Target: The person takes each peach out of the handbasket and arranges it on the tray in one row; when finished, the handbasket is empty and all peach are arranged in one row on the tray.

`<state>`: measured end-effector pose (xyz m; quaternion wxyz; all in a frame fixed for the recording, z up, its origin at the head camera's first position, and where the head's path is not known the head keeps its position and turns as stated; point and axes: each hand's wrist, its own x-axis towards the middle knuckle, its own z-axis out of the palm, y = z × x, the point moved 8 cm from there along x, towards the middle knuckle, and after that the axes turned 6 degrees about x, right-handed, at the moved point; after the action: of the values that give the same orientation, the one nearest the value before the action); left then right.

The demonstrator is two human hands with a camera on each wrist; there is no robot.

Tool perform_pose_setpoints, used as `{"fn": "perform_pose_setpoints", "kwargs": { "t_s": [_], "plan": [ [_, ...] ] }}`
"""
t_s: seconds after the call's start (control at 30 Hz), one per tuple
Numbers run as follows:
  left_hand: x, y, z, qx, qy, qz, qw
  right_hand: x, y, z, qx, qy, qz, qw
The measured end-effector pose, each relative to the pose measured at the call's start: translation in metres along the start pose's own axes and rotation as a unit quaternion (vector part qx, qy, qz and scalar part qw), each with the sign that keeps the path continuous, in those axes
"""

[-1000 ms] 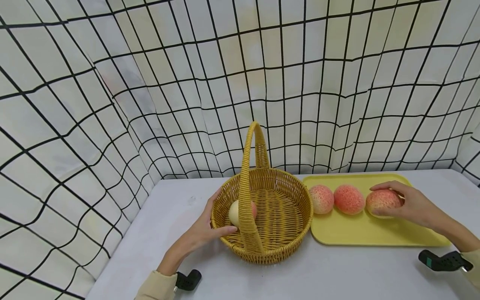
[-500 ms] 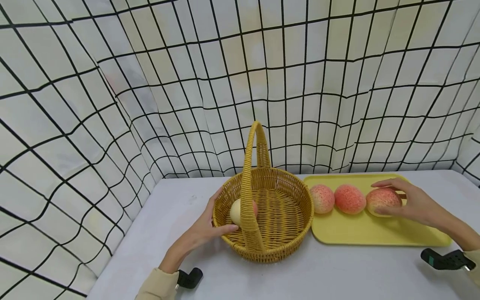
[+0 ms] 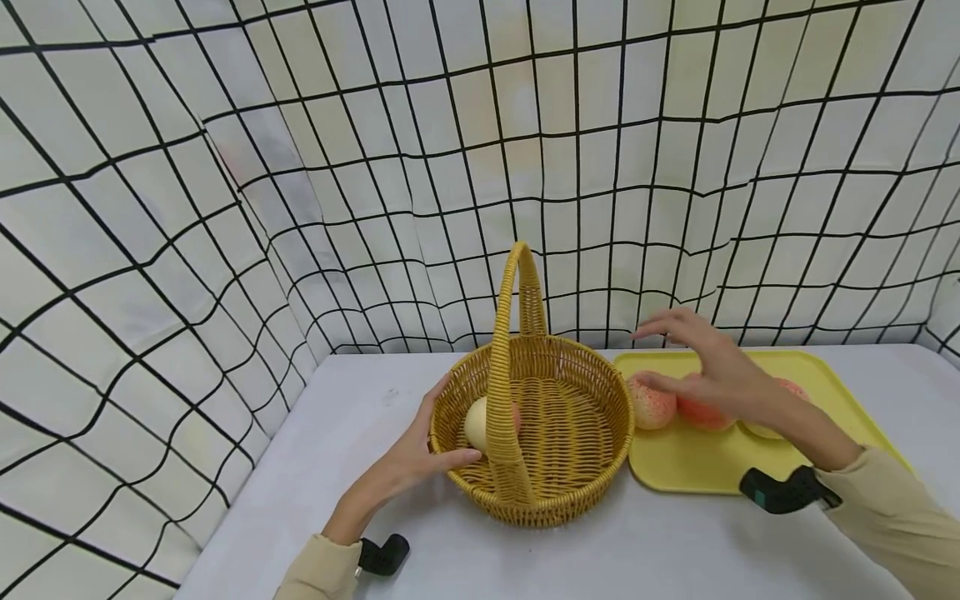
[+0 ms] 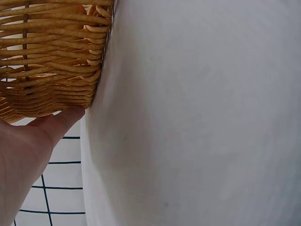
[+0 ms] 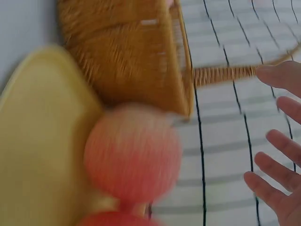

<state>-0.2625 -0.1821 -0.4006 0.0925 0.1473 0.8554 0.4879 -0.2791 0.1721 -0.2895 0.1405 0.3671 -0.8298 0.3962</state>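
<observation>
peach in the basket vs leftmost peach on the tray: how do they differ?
The peach in the basket shows a mostly pale cream side; the leftmost tray peach is speckled pink-red. The first sits inside the wicker basket, partly hidden by its handle; the second lies on the yellow tray beside the basket wall. The left hand is near the first, the right hand above the second. Both are round and similar in size.

Beige long sleeves [image 3: 892, 508] are being worn on 2 arms, and a black camera mount [image 3: 780, 492] is being carried at each wrist beside the basket [image 3: 592, 483].
</observation>
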Motion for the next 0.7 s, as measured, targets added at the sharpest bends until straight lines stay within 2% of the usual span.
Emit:
{"fn": "perform_pose_setpoints", "kwargs": {
  "t_s": [0.17, 0.33, 0.53, 0.7],
  "plan": [
    [-0.002, 0.0, 0.0, -0.001, 0.003, -0.001, 1.0, 0.039, -0.03, 0.055, 0.047, -0.084, -0.01, 0.995],
    [-0.002, 0.0, 0.0, 0.0, 0.002, -0.004, 1.0, 0.065, -0.046, 0.101, 0.031, -0.171, -0.01, 0.985],
    [-0.001, 0.0, 0.001, 0.005, 0.0, -0.005, 1.0, 0.083, -0.047, 0.139, 0.026, -0.248, 0.016, 0.968],
    [0.0, -0.001, 0.0, 0.006, 0.001, -0.006, 1.0, 0.09, -0.048, 0.163, 0.053, -0.293, 0.003, 0.955]
  ]
}}
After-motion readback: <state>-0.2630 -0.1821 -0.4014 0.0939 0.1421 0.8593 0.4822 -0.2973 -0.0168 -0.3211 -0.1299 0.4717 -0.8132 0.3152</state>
